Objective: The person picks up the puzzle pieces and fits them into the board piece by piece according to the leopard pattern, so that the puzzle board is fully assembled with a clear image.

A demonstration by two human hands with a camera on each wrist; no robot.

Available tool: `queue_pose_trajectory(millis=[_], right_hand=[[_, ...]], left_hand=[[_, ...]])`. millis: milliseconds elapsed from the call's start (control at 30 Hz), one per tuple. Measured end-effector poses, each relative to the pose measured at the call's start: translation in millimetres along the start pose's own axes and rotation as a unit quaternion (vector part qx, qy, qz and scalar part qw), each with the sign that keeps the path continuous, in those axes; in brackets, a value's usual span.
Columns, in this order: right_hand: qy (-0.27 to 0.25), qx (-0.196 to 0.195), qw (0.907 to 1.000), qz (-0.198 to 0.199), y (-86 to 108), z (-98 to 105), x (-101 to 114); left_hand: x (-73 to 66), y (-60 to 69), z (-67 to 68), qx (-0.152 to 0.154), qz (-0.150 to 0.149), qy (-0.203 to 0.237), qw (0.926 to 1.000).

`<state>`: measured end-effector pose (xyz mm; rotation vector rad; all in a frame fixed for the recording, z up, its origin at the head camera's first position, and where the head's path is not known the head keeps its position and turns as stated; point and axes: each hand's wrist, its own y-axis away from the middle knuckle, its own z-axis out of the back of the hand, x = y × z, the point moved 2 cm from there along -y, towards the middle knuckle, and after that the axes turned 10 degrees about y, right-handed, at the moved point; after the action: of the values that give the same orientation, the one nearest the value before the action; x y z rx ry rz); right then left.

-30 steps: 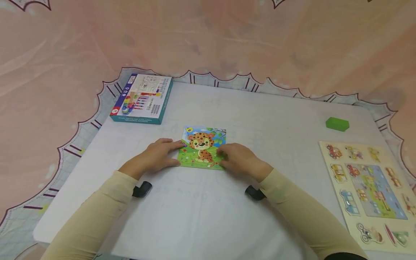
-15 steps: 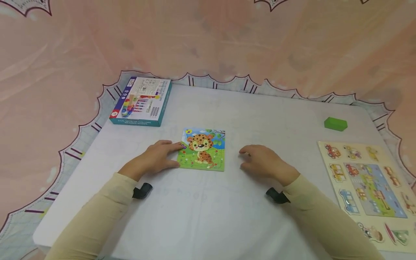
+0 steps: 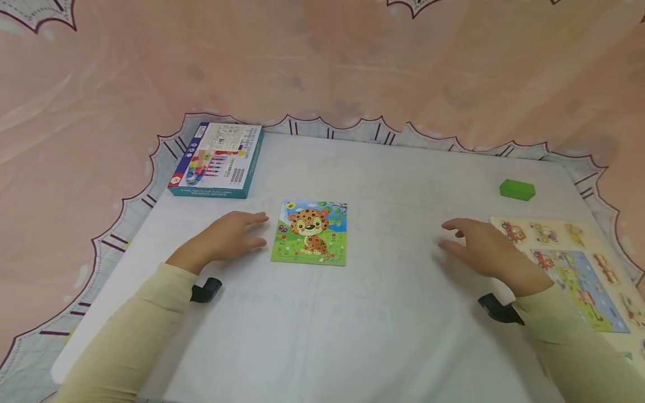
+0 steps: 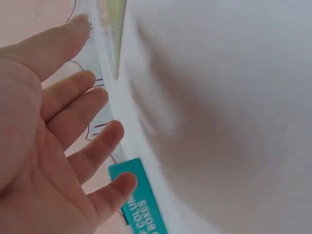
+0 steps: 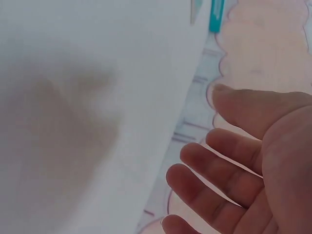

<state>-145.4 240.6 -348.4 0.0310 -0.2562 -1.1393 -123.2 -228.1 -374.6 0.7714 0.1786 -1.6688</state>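
Observation:
A square leopard picture puzzle (image 3: 309, 232) lies flat on the white table, its pieces seemingly all fitted together. Just left of it hovers my left hand (image 3: 221, 239), apart from the puzzle, with relaxed fingers and nothing held. My right hand (image 3: 486, 252) is well to the right, above the table beside a large cream puzzle board (image 3: 554, 238), and it too holds nothing. Both wrist views show loosely spread fingers: the left hand (image 4: 63, 126) with its palm visible, the right hand (image 5: 239, 170) with fingers slightly bent.
At the back left lies a box (image 3: 216, 159) with teal sides and a colourful printed top. A green block (image 3: 517, 190) sits behind the cream board on the right. Patterned cloth (image 3: 302, 126) borders the far edge of the white table (image 3: 312, 336).
My right hand has left the leopard puzzle and moved far to the right. My left hand has let go of the puzzle's left edge and drawn back slightly leftward.

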Motion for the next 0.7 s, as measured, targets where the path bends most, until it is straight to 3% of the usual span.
queue_pose_trajectory(millis=[133,367,567,700], right_hand=[[0.037,-0.022,0.999,-0.01,5.1,9.1,-9.8],[0.085,-0.069,0.9939,-0.01,8.9,27.7,-9.8],[0.13,-0.096,0.9868,-0.016,10.3,36.7,-7.0],[0.12,-0.086,0.9887,-0.029,8.6,39.7,-5.3]], left_hand=[[-1.7,1.6,16.9,-0.016,0.013,0.0,0.9998],[-11.2,2.2,40.5,-0.06,0.01,-0.027,0.9978],[-21.3,-1.6,44.1,-0.103,0.022,-0.065,0.9924],[-29.2,-1.7,41.8,-0.127,0.01,-0.079,0.9887]])
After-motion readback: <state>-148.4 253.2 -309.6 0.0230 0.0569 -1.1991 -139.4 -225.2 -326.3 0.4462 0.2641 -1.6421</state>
